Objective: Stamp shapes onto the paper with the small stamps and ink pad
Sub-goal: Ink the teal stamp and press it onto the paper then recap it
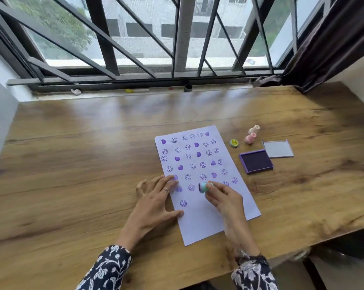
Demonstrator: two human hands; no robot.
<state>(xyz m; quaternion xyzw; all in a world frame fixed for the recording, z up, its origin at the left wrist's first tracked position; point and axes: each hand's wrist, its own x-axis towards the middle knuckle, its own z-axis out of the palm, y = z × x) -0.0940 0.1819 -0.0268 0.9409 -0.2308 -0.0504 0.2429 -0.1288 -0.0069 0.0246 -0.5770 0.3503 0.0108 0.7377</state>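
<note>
A pale sheet of paper [206,216] lies on the wooden table, covered with several purple smiley and heart prints. My left hand [156,204] rests flat with fingers spread on the paper's left edge. My right hand [223,197] holds a small teal stamp [203,187] tilted on its side just above the paper, its inked face turned left. The open purple ink pad [256,161] sits to the right of the paper. Two pink stamps [251,136] and a yellow-green stamp [234,142] stand beyond the pad.
The ink pad's grey lid [278,149] lies behind the pad. The table [82,153] ends at a window sill with metal bars [181,38] at the back. A dark curtain [327,42] hangs at the right. The table's front edge runs near my sleeves.
</note>
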